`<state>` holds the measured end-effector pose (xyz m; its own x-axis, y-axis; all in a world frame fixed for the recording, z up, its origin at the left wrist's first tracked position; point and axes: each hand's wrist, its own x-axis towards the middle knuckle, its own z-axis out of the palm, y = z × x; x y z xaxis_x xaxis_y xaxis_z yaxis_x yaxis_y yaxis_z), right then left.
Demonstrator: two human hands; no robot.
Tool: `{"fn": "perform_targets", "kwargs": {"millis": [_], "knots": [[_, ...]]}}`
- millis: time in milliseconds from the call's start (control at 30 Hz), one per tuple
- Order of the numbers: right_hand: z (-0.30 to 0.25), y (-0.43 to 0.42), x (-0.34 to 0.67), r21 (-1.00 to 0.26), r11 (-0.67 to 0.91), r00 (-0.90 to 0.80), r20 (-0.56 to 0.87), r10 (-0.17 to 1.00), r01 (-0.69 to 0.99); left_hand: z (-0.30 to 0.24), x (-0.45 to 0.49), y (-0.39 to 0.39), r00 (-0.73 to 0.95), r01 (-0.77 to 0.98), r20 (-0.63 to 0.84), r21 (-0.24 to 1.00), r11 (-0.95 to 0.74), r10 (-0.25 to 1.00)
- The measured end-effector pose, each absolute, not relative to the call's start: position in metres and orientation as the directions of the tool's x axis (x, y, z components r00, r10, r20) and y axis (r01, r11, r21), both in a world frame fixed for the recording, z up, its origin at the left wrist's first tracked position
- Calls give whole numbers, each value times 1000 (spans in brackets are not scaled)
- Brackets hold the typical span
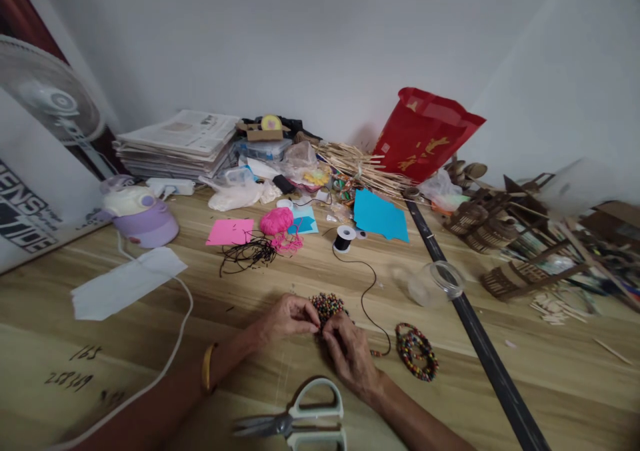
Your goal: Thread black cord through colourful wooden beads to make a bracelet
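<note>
My left hand point(287, 319) and my right hand point(350, 354) meet at a small heap of coloured wooden beads point(327, 304) on the wooden table point(240, 371). Both hands have fingers pinched together at the beads' near edge; what they pinch is too small to name. A thin black cord point(369, 291) runs from a black spool point(344, 238) down toward my right hand. A coiled string of coloured beads point(417, 351) lies just right of my right hand. Scissors point(295, 421) with pale handles lie near the front edge below my hands. A yellow bangle sits on my left wrist.
A clear plastic jar point(434, 282) lies on its side right of the cord. A long black bar point(475, 324) crosses the table diagonally. Pink yarn point(277, 222), black thread tangle point(247, 254), pink and blue paper, a red bag point(425, 134), newspapers point(180, 141), wooden models point(505, 237) and a fan point(50, 97) surround.
</note>
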<state>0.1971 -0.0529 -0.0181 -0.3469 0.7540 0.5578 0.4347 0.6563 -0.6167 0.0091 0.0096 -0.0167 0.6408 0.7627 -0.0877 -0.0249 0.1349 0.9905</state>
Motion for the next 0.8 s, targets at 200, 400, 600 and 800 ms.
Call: {"fn": "perform_targets", "kwargs": {"millis": [200,400,600,800], "knots": [[-20,-52,198,-625,646,-353,541,763,438,-17,11,9,654,-35,-99,986,160,750],[-17,-53,196,-632,654,-348,554,756,416,-17,10,9,647,-34,-95,988,154,756],[-17,-53,196,-633,646,-332,555,763,426,-16,9,9,650,-35,-87,989,143,755],[-17,-53,197,-633,649,-346,550,761,422,-17,9,9,651,-34,-100,986,160,752]]}}
